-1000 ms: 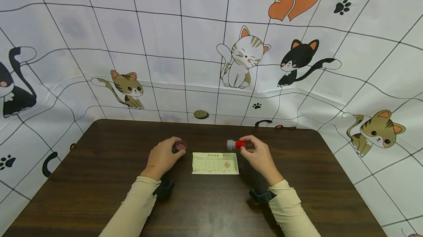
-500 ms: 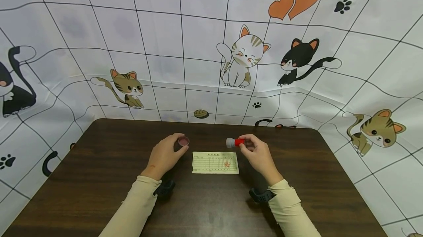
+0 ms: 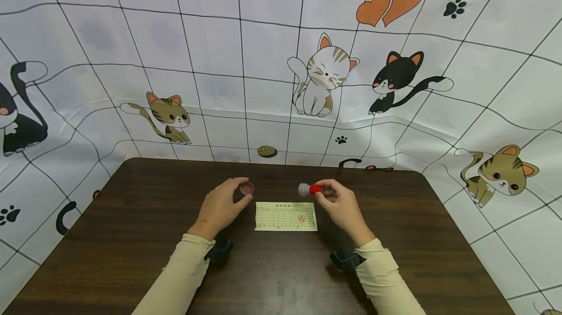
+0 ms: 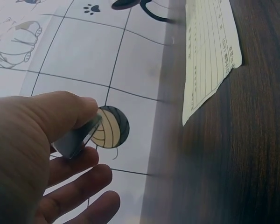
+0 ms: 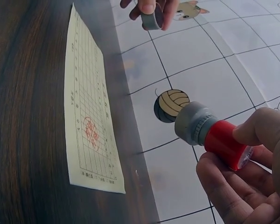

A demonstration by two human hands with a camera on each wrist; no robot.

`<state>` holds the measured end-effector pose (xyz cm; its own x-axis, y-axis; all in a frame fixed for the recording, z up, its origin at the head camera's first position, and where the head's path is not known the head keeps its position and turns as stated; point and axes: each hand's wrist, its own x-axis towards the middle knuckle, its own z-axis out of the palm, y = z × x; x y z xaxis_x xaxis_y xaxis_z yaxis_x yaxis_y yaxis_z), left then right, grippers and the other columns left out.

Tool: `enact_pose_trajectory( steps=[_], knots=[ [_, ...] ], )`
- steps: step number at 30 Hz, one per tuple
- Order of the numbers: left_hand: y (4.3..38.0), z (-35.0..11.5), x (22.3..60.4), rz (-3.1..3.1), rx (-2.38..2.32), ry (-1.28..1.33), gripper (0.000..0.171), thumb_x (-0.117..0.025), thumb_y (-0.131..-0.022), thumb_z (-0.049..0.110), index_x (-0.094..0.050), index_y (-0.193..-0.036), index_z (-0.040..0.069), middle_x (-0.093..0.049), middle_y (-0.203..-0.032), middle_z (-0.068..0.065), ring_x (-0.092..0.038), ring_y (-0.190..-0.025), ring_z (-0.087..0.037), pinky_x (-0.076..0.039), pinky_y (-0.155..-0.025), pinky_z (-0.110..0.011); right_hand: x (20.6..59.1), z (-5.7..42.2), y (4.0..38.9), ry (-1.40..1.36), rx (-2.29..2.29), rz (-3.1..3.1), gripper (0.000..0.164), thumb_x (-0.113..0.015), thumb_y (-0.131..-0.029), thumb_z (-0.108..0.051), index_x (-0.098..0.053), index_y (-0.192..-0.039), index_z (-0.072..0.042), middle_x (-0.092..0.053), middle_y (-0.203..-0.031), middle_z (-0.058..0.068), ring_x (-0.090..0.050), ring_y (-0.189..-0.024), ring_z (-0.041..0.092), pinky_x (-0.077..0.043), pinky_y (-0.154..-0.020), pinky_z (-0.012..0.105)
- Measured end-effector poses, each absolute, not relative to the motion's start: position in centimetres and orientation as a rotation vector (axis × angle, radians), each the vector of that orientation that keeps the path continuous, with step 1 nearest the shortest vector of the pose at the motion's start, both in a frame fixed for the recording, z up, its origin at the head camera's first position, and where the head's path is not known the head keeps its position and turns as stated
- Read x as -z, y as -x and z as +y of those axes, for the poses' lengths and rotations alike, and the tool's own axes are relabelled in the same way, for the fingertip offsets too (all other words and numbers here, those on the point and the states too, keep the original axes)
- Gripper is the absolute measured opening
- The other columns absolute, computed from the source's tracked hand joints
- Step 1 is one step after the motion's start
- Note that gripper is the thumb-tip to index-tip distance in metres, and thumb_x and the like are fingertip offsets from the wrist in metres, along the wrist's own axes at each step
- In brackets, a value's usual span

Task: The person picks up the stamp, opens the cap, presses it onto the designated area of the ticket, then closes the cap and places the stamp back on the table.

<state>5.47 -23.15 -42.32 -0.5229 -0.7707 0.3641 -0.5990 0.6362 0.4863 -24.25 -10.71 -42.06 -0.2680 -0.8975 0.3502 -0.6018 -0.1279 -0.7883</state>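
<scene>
My right hand point(image 3: 341, 204) pinches a round stamp point(image 5: 196, 125) by its red body point(image 5: 227, 143); the grey end points left, toward the other hand. Between the thumb and fingers of my left hand point(image 3: 217, 207) is a small round grey cap point(image 4: 77, 139), its reddish inside visible in the head view. Cap and stamp are apart, both held above the table. Below and between the hands lies a pale yellow printed form point(image 3: 285, 216) with a red round stamp mark point(image 3: 301, 218) on its right side.
The dark wooden table point(image 3: 281, 266) ends at the back against a white cloth point(image 3: 210, 51) printed with cats and grid lines. That cloth also hangs at both sides. A dark band point(image 3: 347, 260) is on each wrist.
My left hand has shifted slightly right with the cap, whose open side shows more. My right hand has drifted a little left with the stamp. The form stays in place.
</scene>
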Motion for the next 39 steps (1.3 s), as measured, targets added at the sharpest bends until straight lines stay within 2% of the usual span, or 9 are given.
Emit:
enact_pose_trajectory(
  steps=[8,13,19,22,29,39],
  knots=[
    [-5.3,-22.9,42.1,-2.304,0.405,-1.017,0.048,-0.077,-0.095,0.029,-0.065,-0.137,0.011,-0.065,-0.124,-0.009,-0.067,-0.100,-0.023,-0.058,-0.082,-0.045,41.9,-10.7,23.7,1.696,1.390,1.770,0.024,-0.074,-0.092,0.001,-0.072,-0.115,-0.005,-0.073,-0.100,0.012,-0.072,-0.087,0.021,-0.062,-0.080,0.029],
    [-5.2,-22.7,42.1,-2.308,0.450,-0.984,0.050,-0.074,-0.098,0.030,-0.061,-0.143,0.015,-0.063,-0.125,-0.008,-0.064,-0.097,-0.021,-0.057,-0.080,-0.042,41.9,-10.8,23.4,1.702,1.376,1.745,0.023,-0.073,-0.092,0.000,-0.072,-0.114,-0.005,-0.073,-0.100,0.011,-0.072,-0.087,0.020,-0.061,-0.079,0.026],
    [-5.0,-22.4,41.7,-2.360,0.438,-0.933,0.057,-0.074,-0.098,0.032,-0.056,-0.150,0.017,-0.062,-0.124,-0.008,-0.062,-0.090,-0.017,-0.056,-0.074,-0.038,41.9,-10.7,23.0,1.724,1.360,1.714,0.024,-0.072,-0.092,0.002,-0.071,-0.115,-0.006,-0.074,-0.102,0.011,-0.072,-0.091,0.022,-0.061,-0.080,0.028],
    [-4.8,-22.3,41.7,-2.378,0.421,-0.936,0.060,-0.079,-0.094,0.030,-0.057,-0.147,0.014,-0.064,-0.125,-0.007,-0.064,-0.091,-0.017,-0.057,-0.075,-0.039,41.9,-10.7,22.9,1.733,1.357,1.713,0.024,-0.072,-0.092,0.003,-0.071,-0.115,-0.006,-0.073,-0.103,0.011,-0.072,-0.091,0.022,-0.061,-0.080,0.028],
    [-4.5,-21.9,41.5,-2.391,0.422,-0.939,0.046,-0.085,-0.087,0.030,-0.067,-0.127,0.014,-0.066,-0.121,-0.003,-0.065,-0.096,-0.017,-0.058,-0.080,-0.039,41.8,-10.6,22.7,1.763,1.368,1.655,0.025,-0.072,-0.092,0.003,-0.071,-0.116,-0.005,-0.073,-0.104,0.012,-0.072,-0.089,0.021,-0.061,-0.078,0.027],
    [-4.2,-21.4,41.3,-2.438,0.400,-0.921,0.048,-0.083,-0.088,0.038,-0.069,-0.128,0.015,-0.071,-0.121,-0.002,-0.067,-0.111,-0.023,-0.058,-0.091,-0.046,41.6,-10.5,22.4,1.797,1.360,1.553,0.027,-0.075,-0.092,0.001,-0.072,-0.118,-0.006,-0.074,-0.106,0.013,-0.074,-0.087,0.021,-0.061,-0.078,0.028]
  ],
)
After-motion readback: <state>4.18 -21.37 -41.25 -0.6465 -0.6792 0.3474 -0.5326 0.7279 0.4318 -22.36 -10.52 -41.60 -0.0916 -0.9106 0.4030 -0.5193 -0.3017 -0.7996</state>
